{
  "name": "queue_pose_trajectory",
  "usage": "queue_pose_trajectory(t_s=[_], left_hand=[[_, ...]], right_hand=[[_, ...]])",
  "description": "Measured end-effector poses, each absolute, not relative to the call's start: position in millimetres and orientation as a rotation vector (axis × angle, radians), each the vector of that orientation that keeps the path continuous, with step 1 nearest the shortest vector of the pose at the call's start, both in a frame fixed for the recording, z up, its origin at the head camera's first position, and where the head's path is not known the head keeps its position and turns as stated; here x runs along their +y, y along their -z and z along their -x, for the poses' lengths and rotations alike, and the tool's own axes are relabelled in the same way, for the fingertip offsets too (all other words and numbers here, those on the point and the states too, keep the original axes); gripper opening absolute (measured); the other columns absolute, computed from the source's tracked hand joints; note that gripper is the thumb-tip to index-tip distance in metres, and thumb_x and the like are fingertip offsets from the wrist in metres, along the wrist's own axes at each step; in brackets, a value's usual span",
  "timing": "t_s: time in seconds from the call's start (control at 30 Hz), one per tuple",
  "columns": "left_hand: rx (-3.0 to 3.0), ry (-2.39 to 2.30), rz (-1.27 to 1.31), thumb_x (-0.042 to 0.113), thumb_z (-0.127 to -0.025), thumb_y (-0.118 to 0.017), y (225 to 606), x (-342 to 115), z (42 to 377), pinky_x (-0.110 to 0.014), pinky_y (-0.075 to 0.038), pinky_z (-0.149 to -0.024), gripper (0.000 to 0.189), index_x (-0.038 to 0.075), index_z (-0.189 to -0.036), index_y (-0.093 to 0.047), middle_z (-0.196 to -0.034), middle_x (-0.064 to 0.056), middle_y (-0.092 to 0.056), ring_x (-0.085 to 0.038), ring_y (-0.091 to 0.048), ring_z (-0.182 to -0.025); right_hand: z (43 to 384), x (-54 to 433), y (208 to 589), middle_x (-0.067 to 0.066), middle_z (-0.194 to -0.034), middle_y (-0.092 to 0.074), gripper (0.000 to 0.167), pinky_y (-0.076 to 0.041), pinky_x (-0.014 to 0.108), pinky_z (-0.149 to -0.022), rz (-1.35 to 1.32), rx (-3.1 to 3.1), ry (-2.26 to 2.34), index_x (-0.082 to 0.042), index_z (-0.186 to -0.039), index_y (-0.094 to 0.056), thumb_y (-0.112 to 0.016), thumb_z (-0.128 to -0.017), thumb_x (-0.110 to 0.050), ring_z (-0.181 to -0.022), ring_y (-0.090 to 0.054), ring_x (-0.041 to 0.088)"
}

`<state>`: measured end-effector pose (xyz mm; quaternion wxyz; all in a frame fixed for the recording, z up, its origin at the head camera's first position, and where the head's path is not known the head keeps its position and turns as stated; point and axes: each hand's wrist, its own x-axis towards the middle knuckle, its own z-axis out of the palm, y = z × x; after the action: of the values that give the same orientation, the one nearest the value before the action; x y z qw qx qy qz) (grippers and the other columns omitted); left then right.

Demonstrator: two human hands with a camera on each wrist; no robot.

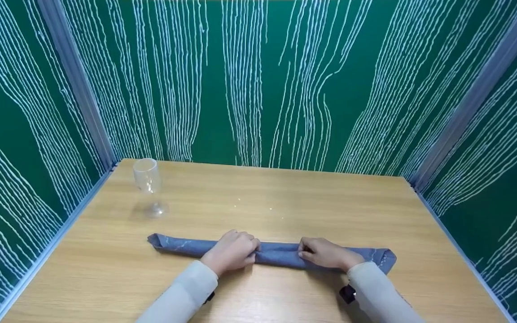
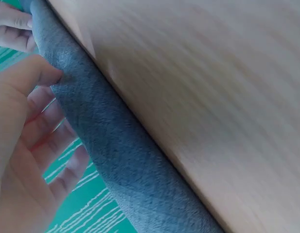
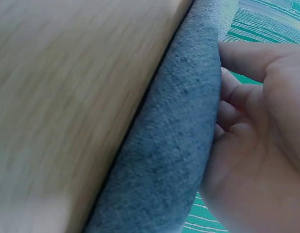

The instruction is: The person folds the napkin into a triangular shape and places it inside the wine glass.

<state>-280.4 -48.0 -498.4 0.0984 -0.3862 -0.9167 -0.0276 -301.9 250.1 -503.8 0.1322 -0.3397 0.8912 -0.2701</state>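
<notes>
A blue-grey cloth (image 1: 281,254) with pale markings near its ends lies rolled into a long strip across the table. My left hand (image 1: 234,250) grips it a little left of its middle. In the left wrist view, the thumb of the left hand (image 2: 30,131) presses the near side of the cloth (image 2: 115,131), with the fingers curling behind it. My right hand (image 1: 326,253) pinches the roll to the right of its middle. The right wrist view has the fingers of the right hand (image 3: 256,116) partly hidden behind the cloth (image 3: 164,116).
A clear stemmed glass (image 1: 147,181) stands upright at the back left of the wooden table (image 1: 330,202). Several tiny white specks lie behind the cloth. Green walls (image 1: 352,112) with white wavy lines enclose the back and sides.
</notes>
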Motion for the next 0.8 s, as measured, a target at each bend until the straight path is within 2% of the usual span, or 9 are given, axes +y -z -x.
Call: queue_pose_trajectory(t_s=[0.33, 0.57, 0.8], left_hand=[[-2.954, 0.294, 1.108, 0.018, -0.093, -0.063, 491, -48, 301, -0.033, -0.053, -0.084, 0.017, 0.015, -0.105, -0.075, -0.102, 0.003, -0.072, -0.014, -0.065, -0.093], [-3.084, 0.552, 1.076, 0.016, -0.095, -0.059, 490, -53, 309, -0.029, -0.047, -0.074, 0.017, 0.016, -0.102, -0.074, -0.099, 0.006, -0.069, -0.009, -0.053, -0.077], [-3.091, 0.606, 1.041, 0.017, -0.097, -0.057, 494, -53, 308, -0.03, -0.049, -0.082, 0.019, 0.016, -0.108, -0.073, -0.112, 0.004, -0.07, -0.008, -0.055, -0.085]], right_hand=[[304, 251, 505, -0.006, -0.09, -0.058, 0.012, -0.046, 0.037, -0.076, 0.936, 2.622, 0.751, -0.012, -0.098, -0.06, -0.054, -0.104, -0.02, -0.084, -0.053, 0.013], [305, 251, 508, -0.008, -0.088, -0.057, 0.013, -0.046, 0.035, -0.076, 0.94, 2.626, 0.753, -0.014, -0.098, -0.06, -0.052, -0.105, -0.022, -0.083, -0.053, 0.011], [305, 253, 510, -0.009, -0.09, -0.06, 0.013, -0.046, 0.036, -0.079, 0.918, 2.641, 0.818, -0.016, -0.099, -0.062, -0.054, -0.105, -0.025, -0.086, -0.055, 0.012]])
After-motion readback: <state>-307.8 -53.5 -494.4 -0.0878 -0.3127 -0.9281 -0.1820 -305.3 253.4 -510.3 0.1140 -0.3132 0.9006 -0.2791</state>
